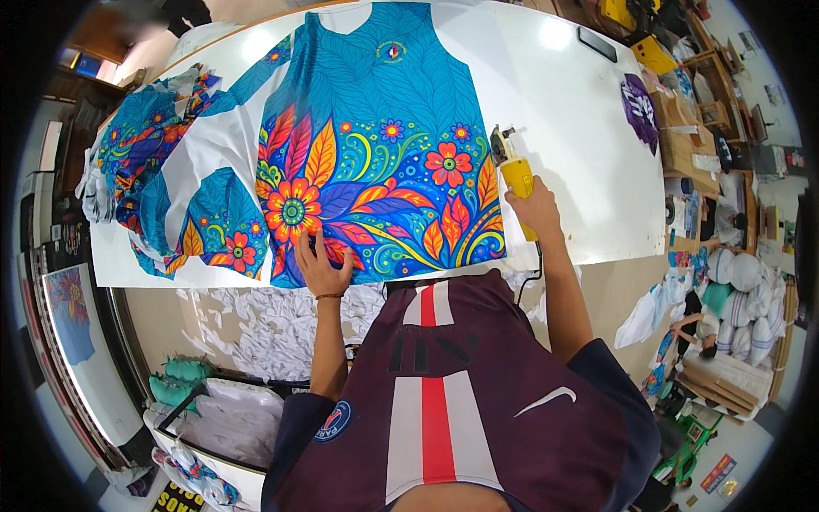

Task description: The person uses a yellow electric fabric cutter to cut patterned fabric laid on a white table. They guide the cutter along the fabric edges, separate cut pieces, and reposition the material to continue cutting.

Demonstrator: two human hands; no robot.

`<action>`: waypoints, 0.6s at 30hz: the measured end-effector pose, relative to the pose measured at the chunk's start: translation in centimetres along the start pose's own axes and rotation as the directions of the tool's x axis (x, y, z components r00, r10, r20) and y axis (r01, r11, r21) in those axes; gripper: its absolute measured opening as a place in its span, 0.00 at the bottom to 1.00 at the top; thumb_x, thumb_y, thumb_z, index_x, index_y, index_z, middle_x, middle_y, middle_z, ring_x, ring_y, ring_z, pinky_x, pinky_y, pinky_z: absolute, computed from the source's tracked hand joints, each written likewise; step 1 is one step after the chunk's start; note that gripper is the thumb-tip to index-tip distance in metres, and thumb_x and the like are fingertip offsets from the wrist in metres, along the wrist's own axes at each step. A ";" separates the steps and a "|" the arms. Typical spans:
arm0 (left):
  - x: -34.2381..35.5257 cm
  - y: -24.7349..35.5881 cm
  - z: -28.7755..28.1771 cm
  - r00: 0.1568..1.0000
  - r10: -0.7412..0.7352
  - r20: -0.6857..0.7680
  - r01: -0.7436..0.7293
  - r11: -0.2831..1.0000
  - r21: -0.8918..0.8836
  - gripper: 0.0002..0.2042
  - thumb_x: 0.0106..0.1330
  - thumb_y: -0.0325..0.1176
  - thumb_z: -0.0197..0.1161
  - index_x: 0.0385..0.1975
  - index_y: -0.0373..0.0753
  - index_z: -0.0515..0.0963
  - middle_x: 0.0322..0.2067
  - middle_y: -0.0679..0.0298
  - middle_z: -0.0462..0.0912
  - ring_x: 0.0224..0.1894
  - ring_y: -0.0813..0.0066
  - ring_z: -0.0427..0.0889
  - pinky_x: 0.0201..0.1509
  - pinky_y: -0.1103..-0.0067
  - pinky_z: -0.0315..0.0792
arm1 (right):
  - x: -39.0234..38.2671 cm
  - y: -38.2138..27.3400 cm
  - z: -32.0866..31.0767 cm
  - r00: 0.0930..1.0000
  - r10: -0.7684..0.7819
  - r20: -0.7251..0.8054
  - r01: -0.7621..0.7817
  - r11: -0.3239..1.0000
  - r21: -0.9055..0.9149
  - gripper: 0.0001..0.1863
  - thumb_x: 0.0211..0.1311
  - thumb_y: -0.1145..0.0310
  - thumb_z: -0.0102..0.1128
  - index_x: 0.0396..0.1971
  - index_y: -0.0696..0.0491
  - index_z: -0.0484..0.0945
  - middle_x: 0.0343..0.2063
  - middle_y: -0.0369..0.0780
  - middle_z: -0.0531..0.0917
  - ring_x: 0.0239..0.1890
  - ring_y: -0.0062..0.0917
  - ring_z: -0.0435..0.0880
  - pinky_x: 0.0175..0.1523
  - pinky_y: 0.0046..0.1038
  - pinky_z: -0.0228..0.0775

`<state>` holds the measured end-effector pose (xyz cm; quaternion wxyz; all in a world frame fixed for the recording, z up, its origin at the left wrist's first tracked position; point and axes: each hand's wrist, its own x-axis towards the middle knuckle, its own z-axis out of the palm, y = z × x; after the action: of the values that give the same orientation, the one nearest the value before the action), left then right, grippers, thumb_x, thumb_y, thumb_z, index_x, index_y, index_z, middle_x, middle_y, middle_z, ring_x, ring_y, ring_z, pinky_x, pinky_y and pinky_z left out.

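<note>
A teal fabric shirt panel [384, 94] with bright flowers and leaves lies flat on the white table in front of me. My left hand [324, 266] rests on its lower left part, fingers spread on the print. In my right hand [536, 212] is a yellow electric fabric cutter [517, 175], gripped by its body. The cutter's metal head stands at the panel's right edge; I cannot tell whether its blade touches the cloth. A dark cord hangs from it past the table's near edge. Left of the panel, more printed fabric [141, 154] lies in a crumpled heap with white strips.
On the white table [589, 196], a dark phone [597, 44] lies at the far right, near a purple cloth [638, 111]. White fabric scraps [264, 333] cover the floor below. A white bin [222, 427] stands at lower left. Stuffed sacks [742, 299] and another person are at right.
</note>
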<state>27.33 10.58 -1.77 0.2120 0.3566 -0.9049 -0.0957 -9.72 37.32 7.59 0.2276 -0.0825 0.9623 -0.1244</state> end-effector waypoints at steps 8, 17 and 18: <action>0.1 0.0 0.0 1.000 -0.007 -0.017 0.007 1.000 -0.016 0.36 0.61 0.50 0.72 0.66 0.37 0.74 0.70 0.45 0.67 0.71 0.42 0.65 0.75 0.51 0.60 | 6.5 -3.3 -0.7 0.998 -0.052 -0.024 0.052 0.999 0.010 0.36 0.52 0.45 0.70 0.54 0.56 0.75 0.45 0.53 0.87 0.49 0.49 0.88 0.54 0.47 0.81; 0.2 0.2 -0.1 1.000 -0.022 -0.006 0.021 1.000 -0.011 0.35 0.61 0.48 0.72 0.67 0.38 0.74 0.69 0.46 0.67 0.71 0.42 0.65 0.74 0.52 0.61 | 12.3 -7.8 -2.2 0.995 -0.091 -0.041 0.092 0.995 0.026 0.37 0.51 0.45 0.72 0.54 0.58 0.78 0.48 0.53 0.87 0.51 0.46 0.88 0.55 0.45 0.81; 0.2 0.3 -0.1 1.000 -0.021 -0.005 0.021 1.000 -0.004 0.35 0.60 0.48 0.72 0.67 0.38 0.74 0.69 0.46 0.67 0.71 0.42 0.65 0.74 0.52 0.61 | 13.1 -8.2 -2.3 0.996 -0.081 -0.031 0.082 0.996 0.021 0.37 0.50 0.45 0.72 0.54 0.57 0.77 0.49 0.51 0.87 0.52 0.45 0.88 0.56 0.45 0.81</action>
<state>27.10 10.66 -1.58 0.2140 0.3658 -0.9004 -0.0985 -21.52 27.18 6.40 0.2085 -0.1172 0.9600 -0.1457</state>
